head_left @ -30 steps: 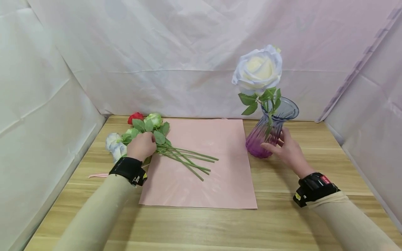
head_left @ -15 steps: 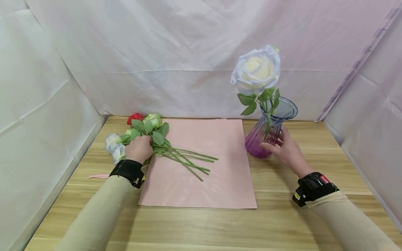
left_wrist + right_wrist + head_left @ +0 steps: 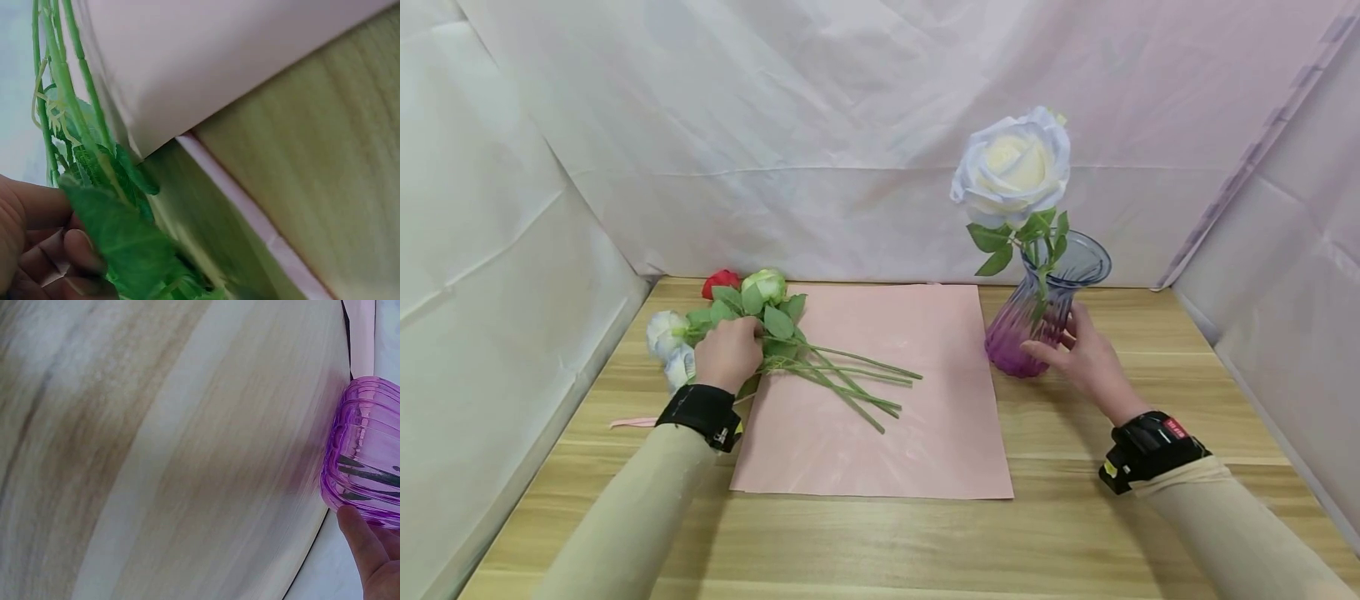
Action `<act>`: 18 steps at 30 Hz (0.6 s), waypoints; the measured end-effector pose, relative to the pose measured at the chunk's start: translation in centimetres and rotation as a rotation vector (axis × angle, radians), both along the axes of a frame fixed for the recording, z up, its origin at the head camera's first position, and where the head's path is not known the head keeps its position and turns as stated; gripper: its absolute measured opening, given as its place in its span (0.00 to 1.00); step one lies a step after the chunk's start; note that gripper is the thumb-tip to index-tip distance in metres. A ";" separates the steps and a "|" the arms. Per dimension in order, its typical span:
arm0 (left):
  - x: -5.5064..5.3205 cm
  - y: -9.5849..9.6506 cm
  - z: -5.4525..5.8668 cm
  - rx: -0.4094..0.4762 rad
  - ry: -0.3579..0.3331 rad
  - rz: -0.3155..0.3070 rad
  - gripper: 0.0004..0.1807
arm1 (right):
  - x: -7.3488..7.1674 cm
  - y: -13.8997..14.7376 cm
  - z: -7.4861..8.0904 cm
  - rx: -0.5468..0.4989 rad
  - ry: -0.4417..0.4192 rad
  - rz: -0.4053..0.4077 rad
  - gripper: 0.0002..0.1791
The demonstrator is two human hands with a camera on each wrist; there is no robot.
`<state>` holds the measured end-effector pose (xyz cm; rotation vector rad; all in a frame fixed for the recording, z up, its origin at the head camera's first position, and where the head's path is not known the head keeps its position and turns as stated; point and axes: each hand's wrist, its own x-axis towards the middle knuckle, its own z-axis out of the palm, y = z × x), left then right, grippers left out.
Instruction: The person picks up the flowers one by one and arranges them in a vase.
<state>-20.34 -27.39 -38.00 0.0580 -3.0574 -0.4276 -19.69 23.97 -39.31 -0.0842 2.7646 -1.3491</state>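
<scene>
My left hand (image 3: 727, 354) is at the heads' end of a bunch of roses, its fingers curled around a rose stem; a leaf (image 3: 125, 240) partly covers the grip in the left wrist view. In the bunch are a red rose (image 3: 721, 283), a pale green rose (image 3: 766, 286) and bluish-white roses (image 3: 665, 335). Their green stems (image 3: 850, 392) point right. My right hand (image 3: 1088, 362) holds a blue-to-purple glass vase (image 3: 1018, 342) low on its side, thumb in front. One large bluish-white rose (image 3: 1017, 167) stands in the vase, leaning left.
A pink sheet of paper (image 3: 880, 467) lies mid-table under the stems. A pink ribbon (image 3: 634, 422) lies left of it, partly hidden by the left arm. White cloth walls (image 3: 820, 208) enclose the wooden table (image 3: 880, 550) at the back and sides.
My left hand has shifted slightly left. The bluish-white rose heads beside it have moved a little left, and one stem's angle has changed. The right hand and vase have barely moved.
</scene>
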 end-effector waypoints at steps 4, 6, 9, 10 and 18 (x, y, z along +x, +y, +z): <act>0.0 0.2 0.2 -0.001 0.064 0.001 0.11 | 0.0 0.0 0.0 0.002 0.005 0.001 0.60; 0.0 0.2 0.3 0.001 0.098 -0.005 0.11 | 0.0 0.0 0.0 0.005 0.006 0.003 0.60; 0.1 0.2 0.6 -0.001 0.149 -0.021 0.10 | 0.0 0.0 0.1 0.006 0.011 0.005 0.59; 0.2 0.1 0.7 -0.002 0.167 -0.027 0.10 | 0.0 0.0 0.1 0.005 0.015 0.007 0.59; 0.5 0.1 1.0 -0.002 0.314 -0.078 0.10 | 0.1 0.0 0.2 0.010 0.023 0.002 0.58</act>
